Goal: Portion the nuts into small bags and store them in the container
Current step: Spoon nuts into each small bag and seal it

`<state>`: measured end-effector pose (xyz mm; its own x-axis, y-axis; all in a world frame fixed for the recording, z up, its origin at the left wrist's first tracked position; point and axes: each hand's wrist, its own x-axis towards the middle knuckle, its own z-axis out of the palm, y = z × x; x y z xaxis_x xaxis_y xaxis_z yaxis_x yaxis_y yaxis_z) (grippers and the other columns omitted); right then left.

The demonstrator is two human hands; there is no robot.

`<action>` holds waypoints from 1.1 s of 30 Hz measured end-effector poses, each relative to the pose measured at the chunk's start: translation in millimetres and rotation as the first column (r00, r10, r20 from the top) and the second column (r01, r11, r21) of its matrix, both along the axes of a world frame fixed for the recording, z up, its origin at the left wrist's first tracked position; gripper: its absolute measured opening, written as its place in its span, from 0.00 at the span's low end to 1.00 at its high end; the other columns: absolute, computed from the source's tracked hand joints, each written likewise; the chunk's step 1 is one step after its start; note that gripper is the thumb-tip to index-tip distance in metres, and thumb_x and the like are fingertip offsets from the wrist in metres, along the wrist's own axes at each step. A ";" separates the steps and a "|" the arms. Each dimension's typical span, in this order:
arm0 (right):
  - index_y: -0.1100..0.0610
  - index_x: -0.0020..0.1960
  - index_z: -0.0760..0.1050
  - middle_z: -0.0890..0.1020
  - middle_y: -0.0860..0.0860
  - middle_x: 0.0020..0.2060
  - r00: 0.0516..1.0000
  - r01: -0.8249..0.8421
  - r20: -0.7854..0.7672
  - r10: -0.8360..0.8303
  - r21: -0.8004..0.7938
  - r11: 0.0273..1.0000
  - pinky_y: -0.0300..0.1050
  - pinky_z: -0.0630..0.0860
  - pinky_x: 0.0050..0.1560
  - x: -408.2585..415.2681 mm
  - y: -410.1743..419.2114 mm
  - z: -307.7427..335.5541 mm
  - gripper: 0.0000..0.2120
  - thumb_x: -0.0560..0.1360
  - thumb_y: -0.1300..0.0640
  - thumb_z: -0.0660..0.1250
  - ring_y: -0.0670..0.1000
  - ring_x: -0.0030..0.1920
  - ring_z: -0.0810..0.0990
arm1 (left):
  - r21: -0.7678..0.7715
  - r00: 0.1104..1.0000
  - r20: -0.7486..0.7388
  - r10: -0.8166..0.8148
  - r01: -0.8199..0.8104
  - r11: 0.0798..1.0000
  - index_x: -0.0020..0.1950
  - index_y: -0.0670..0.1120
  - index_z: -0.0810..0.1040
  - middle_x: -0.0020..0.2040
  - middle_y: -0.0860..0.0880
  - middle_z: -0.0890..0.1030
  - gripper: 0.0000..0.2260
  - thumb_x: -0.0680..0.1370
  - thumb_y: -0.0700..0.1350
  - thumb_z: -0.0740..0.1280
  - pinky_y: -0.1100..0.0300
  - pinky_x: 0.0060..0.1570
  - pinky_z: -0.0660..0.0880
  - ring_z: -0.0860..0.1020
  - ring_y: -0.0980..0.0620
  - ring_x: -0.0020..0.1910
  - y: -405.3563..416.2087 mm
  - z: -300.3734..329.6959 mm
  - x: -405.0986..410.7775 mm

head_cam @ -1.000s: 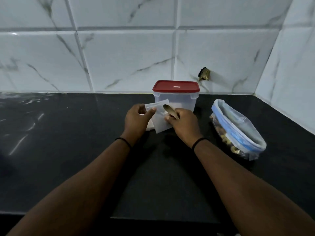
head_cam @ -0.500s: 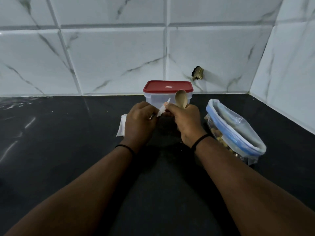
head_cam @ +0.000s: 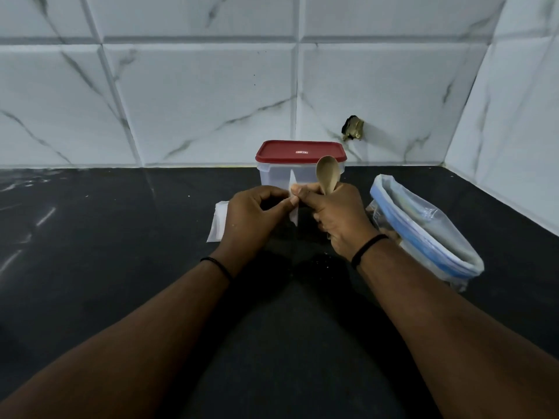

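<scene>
Spoon (head_cam: 327, 176) upright (bowl topmost)

Home kitchen: black stone counter (head_cam: 90, 267), marble-look wall tiles (head_cam: 196, 101).

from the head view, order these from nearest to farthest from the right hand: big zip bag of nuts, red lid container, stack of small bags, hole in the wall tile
Measured from the right hand:
1. Big zip bag of nuts, just to its right on the counter.
2. Red lid container, straight behind it.
3. Stack of small bags, beyond the left hand.
4. Hole in the wall tile, up on the back wall.
The first two are close.
</scene>
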<state>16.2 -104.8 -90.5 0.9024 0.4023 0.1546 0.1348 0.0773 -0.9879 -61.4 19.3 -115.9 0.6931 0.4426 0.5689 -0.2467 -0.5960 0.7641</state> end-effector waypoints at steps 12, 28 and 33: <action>0.66 0.45 0.83 0.83 0.49 0.32 0.983 -0.053 0.173 0.059 -0.035 0.998 0.28 0.74 0.32 4.8 -3.2 -0.7 0.07 0.71 0.62 0.76 0.39 0.31 0.81 | 0.095 0.997 -0.070 0.016 -0.010 0.995 0.50 0.45 0.86 0.36 0.55 0.83 0.06 0.78 0.43 0.70 0.61 0.37 0.79 0.80 0.60 0.33 -5.2 2.6 -3.8; 0.60 0.45 0.77 0.80 0.51 0.36 0.871 0.153 0.490 0.038 -0.344 0.926 0.43 0.71 0.36 4.8 -1.9 -2.1 0.09 0.78 0.54 0.69 0.49 0.37 0.78 | 0.133 0.978 -0.108 0.177 -0.162 0.978 0.39 0.43 0.84 0.30 0.53 0.81 0.10 0.79 0.43 0.67 0.58 0.33 0.77 0.79 0.56 0.29 -4.9 4.7 -3.2; 0.55 0.46 0.69 0.73 0.47 0.34 0.511 0.535 0.860 -0.007 -0.311 0.785 0.42 0.58 0.29 -1.3 -1.4 -1.3 0.09 0.75 0.55 0.69 0.51 0.33 0.70 | 0.333 0.891 -0.035 0.452 -0.416 0.846 0.30 0.43 0.73 0.27 0.49 0.75 0.13 0.73 0.47 0.65 0.53 0.29 0.74 0.76 0.49 0.28 -1.3 12.7 -8.5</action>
<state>14.9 -106.1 -91.8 0.5720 0.4052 0.7131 0.7750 -0.5519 -0.3080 -69.9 18.1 -103.2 0.5359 0.5276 0.6591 0.1660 -0.8313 0.5305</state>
